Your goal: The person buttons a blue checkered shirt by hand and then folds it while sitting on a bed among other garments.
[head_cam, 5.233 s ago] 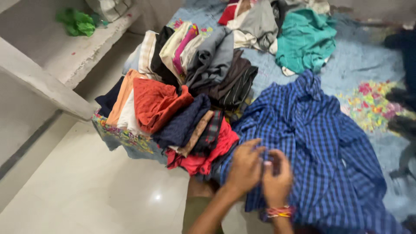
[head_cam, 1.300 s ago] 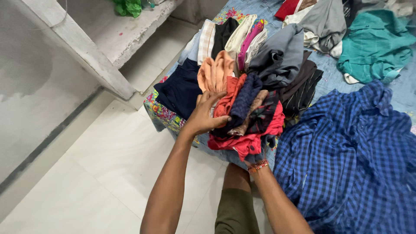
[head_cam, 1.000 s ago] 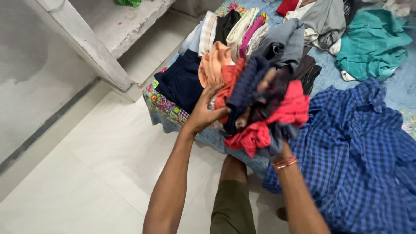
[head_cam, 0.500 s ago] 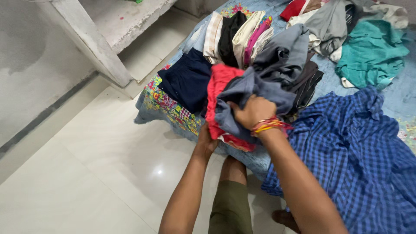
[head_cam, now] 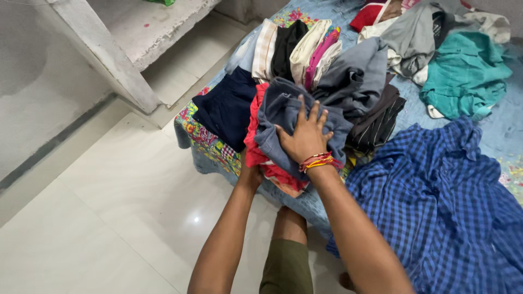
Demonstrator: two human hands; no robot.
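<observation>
**Both hands on the folded bundle**

Your right hand lies flat on top of the bundle of folded clothes, fingers spread wide over its grey-blue top layer, pressing rather than gripping. A red and yellow thread band circles that wrist. Your left hand is tucked under the near left edge of the same bundle, mostly hidden by the red cloth, so you cannot tell how its fingers are set.

The bundle sits on the flowered bedsheet, at the near corner of the bed. Just left of your right hand lies a dark navy garment. Beyond your fingertips stands a row of folded clothes and a grey garment. To the right of your forearm spreads a blue checked shirt; farther off lies a teal garment.
</observation>
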